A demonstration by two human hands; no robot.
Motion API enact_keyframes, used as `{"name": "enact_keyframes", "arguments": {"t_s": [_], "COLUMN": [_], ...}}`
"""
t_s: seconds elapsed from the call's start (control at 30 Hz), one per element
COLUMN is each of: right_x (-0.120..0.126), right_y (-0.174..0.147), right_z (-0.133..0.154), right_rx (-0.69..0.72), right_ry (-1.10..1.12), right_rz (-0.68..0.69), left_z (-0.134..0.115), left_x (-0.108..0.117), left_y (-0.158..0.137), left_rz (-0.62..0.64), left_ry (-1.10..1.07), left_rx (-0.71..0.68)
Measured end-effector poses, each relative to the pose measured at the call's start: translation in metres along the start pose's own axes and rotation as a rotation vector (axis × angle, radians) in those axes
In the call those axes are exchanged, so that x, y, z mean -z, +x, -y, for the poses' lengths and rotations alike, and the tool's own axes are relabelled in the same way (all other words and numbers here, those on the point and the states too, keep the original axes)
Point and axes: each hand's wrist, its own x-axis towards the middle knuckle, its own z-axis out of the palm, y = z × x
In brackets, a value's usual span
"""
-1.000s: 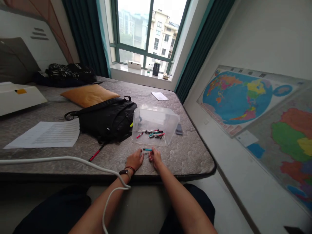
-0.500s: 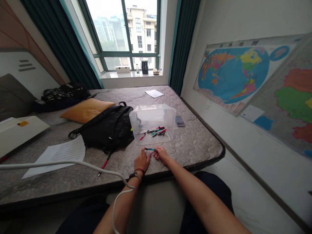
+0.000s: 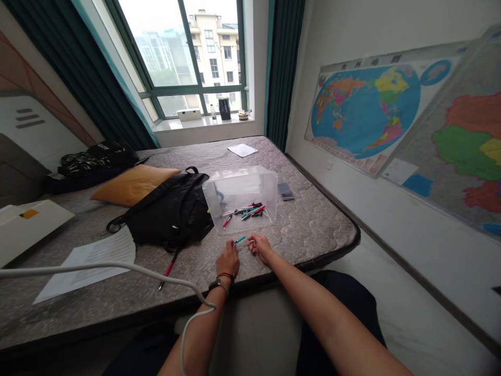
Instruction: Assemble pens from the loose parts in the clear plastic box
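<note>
My left hand [image 3: 227, 260] is closed on a teal pen part [image 3: 239, 240], whose free end points up and to the right. My right hand [image 3: 259, 245] is pinched just to the right, with fingertips apart from the teal part. A thin, silvery, chain-like or coiled piece [image 3: 242, 246] shows between the two hands; what exactly the right fingers grip is too small to make out. Just beyond the hands stands a clear plastic box [image 3: 211, 203], its open side facing me. Inside it lie several pens [image 3: 252, 211] in red, teal, black and white.
Left of the box lies a black backpack [image 3: 168, 209], with a red pen [image 3: 169, 269] in front of it. A printed sheet [image 3: 94, 256] and a white cable [image 3: 156, 271] are at the left. A dark blurred rectangle [image 3: 285, 191] lies right of the box. The mattress edge [image 3: 270, 279] runs below my hands.
The teal part, earlier spanning level between both hands, now tilts upward from my left hand alone. My right fingertips have come off it, and the silvery piece shows more clearly. The view has turned slightly right.
</note>
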Motion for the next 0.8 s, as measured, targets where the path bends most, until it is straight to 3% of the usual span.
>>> {"name": "enact_keyframes", "arguments": {"t_s": [0.27, 0.53, 0.67, 0.8], "right_x": [0.001, -0.004, 0.000, -0.011], "right_y": [0.001, -0.003, 0.013, 0.042], "right_z": [-0.001, -0.002, 0.037, 0.098], "right_rx": [-0.025, -0.040, -0.046, 0.114], "right_ry": [0.092, -0.275, -0.469, -0.514], "right_rz": [0.026, 0.178, 0.253, 0.145], "left_z": [-0.002, -0.003, -0.003, 0.001], "left_x": [0.002, 0.006, 0.006, 0.005], "left_y": [0.000, -0.001, 0.000, 0.002], "left_rz": [0.004, -0.044, -0.039, -0.017], "left_ry": [0.007, -0.037, -0.040, -0.047], "left_rx": [0.004, 0.068, 0.082, 0.051]}}
